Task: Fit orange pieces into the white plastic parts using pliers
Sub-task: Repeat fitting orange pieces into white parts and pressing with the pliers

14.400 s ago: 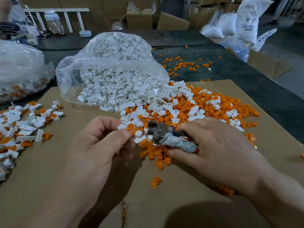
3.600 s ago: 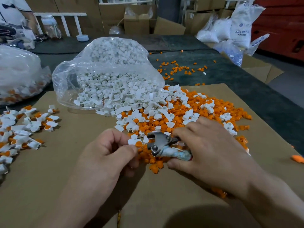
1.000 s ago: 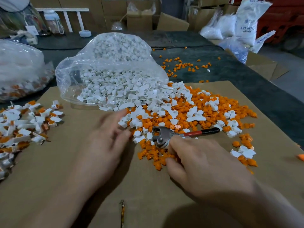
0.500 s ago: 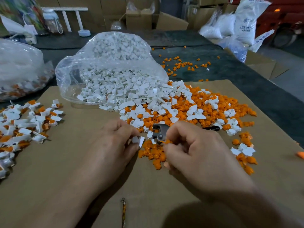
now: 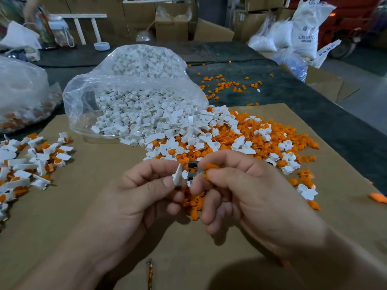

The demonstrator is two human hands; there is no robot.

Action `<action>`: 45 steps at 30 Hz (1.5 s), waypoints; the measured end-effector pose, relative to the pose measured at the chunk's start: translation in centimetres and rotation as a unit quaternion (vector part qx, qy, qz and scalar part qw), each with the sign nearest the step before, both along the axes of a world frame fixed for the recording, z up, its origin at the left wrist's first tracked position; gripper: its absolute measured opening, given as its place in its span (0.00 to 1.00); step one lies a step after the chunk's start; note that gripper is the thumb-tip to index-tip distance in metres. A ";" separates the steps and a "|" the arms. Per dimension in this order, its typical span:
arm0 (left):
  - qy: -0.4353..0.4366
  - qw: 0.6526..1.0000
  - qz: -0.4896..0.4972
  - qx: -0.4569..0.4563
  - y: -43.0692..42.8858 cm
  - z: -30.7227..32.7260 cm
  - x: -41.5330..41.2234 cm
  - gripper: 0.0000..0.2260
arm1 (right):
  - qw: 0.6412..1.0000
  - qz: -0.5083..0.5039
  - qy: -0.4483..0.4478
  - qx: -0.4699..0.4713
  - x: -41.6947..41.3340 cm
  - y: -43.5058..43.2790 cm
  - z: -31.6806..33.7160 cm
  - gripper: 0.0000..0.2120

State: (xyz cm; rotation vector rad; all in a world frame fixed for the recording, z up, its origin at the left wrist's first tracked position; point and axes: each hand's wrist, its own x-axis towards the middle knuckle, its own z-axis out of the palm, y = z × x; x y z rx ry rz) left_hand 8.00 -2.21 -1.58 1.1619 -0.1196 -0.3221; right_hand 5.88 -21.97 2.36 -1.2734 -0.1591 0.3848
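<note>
Presently, left to right. Left hand (image 5: 146, 191): thumb and forefinger pinched on one white plastic part (image 5: 177, 177), held by its flat tab above the cardboard sheet (image 5: 83, 206). Pliers (image 5: 192, 171): metal head only in view, lying between the two hands, gripped by neither. Right hand (image 5: 247, 191): fingertips clamped on one orange piece (image 5: 211, 166), just beside the white plastic part; contact between the two could not be told.

Risks, as judged. White plastic part was held by a thin edge and could twist out of line when the orange piece was pushed in. Orange piece was small; if fumbled it would vanish among identical ones below. A piece seated only loosely could drop out while the right hand went for the pliers. Pliers squeezed off-centre could skew or crack the part.

Surroundings. Clear bag (image 5: 21, 91) at far left, orange and white inside. Pile of fitted parts (image 5: 35, 158) on the sheet's left edge. Open bag (image 5: 129, 91) spilling white parts. Mixed heap (image 5: 240, 135) of white and orange lay under and behind the hands, crowding the pliers, whose handles were hidden behind the right hand. Stray orange bits (image 5: 226, 84) on the dark worktop (image 5: 293, 105). White sacks (image 5: 303, 32) at rear right. Lone orange scrap (image 5: 378, 198) at the sheet's right edge
</note>
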 end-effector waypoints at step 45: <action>-0.112 0.983 0.084 0.121 -1.6 -0.8 -1.6 0.24 | 0.735 -0.113 -0.373 -0.555 -1.7 1.7 1.2 0.02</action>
